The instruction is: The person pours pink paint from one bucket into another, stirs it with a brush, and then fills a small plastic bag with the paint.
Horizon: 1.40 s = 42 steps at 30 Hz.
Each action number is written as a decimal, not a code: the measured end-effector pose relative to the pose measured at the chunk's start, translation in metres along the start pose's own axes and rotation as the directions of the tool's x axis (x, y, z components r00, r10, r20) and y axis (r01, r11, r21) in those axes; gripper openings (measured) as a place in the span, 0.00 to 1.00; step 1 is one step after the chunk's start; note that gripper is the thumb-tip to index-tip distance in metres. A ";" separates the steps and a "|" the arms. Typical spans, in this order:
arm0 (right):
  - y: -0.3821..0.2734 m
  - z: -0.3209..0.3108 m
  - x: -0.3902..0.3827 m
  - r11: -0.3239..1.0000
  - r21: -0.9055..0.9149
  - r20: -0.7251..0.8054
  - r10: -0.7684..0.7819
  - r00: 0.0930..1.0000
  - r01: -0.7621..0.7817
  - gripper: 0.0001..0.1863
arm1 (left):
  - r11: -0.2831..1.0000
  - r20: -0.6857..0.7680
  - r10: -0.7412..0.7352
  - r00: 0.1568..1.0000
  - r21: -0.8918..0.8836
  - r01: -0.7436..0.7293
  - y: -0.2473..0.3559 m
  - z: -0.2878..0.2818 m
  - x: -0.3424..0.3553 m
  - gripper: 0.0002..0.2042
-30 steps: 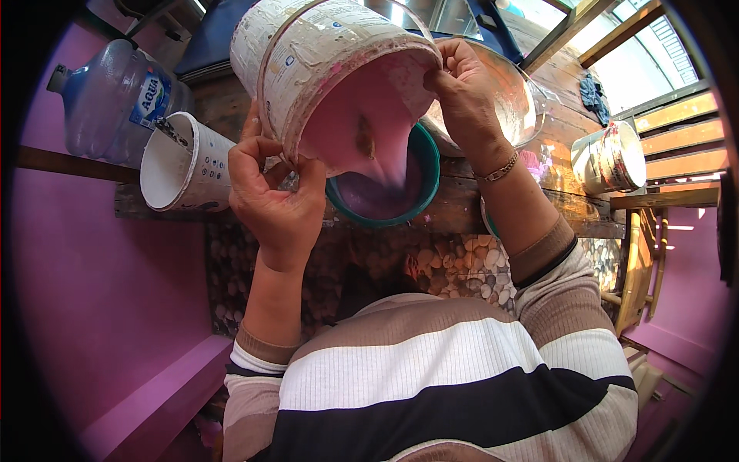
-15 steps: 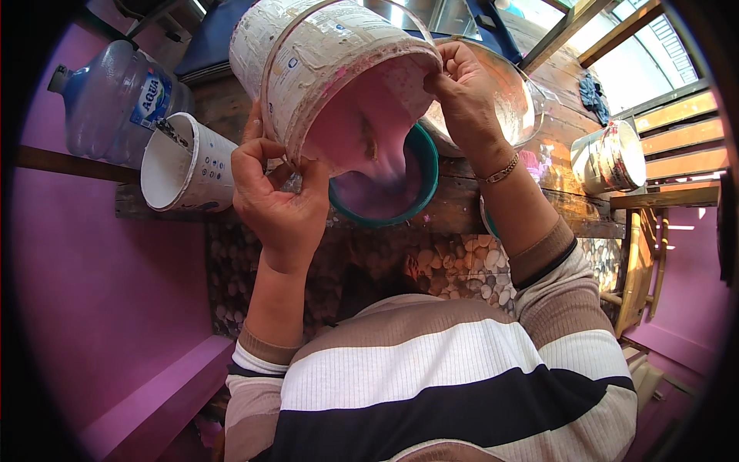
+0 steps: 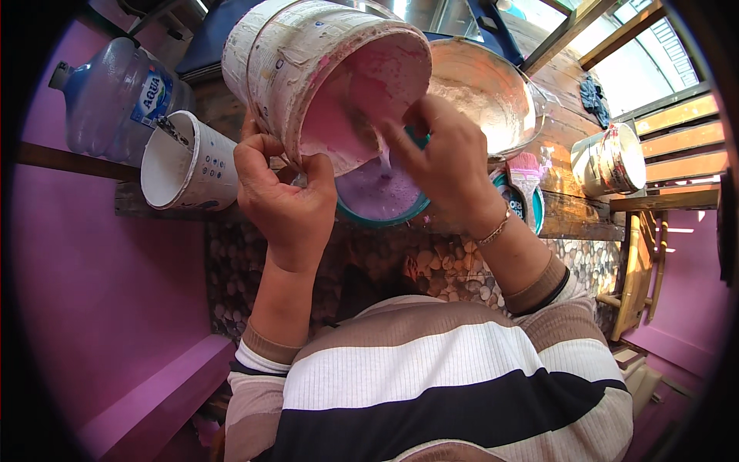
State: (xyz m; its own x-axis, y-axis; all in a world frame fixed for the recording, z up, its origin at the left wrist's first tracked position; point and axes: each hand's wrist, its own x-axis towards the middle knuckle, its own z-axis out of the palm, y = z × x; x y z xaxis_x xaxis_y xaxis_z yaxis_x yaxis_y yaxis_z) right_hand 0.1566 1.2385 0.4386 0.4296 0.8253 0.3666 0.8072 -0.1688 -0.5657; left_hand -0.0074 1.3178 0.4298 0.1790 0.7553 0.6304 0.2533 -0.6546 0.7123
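A paint-smeared white bucket (image 3: 308,69), tipped between both hands, trickles pink paint into the teal bowl (image 3: 381,200) of purple paint just below them.

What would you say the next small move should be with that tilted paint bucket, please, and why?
Probably keep the tilt steady. The left hand grips the rim of the white paint bucket, the right hand is at its mouth, and a thin pink stream is falling into the teal bowl of purple paint below.

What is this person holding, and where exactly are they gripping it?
A tilted white paint bucket: the left hand grips its lower rim, and the right hand is at the rim's right side.
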 end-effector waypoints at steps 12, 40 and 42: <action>-0.008 0.025 -0.001 0.971 -0.238 0.125 0.052 0.991 -0.021 0.14 | 0.999 -0.027 -0.040 0.999 0.024 0.041 0.002 0.003 0.004 0.15; -0.031 0.026 0.073 0.933 -0.248 0.145 -0.232 0.962 0.262 0.05 | 0.938 -0.040 -0.339 0.940 -0.096 0.334 -0.031 -0.014 0.015 0.14; -0.027 0.015 0.067 0.877 -0.324 0.034 -0.364 0.931 0.355 0.04 | 0.937 -0.043 -0.330 0.943 -0.139 0.321 -0.029 -0.014 0.014 0.14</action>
State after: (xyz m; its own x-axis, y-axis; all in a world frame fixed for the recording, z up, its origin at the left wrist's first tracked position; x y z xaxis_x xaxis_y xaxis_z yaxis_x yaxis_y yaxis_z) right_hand 0.1578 1.3067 0.4677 0.0925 0.8482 0.5216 0.9914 -0.0300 -0.1271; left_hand -0.0259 1.3464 0.4224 0.0442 0.9269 0.3727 0.1627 -0.3748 0.9127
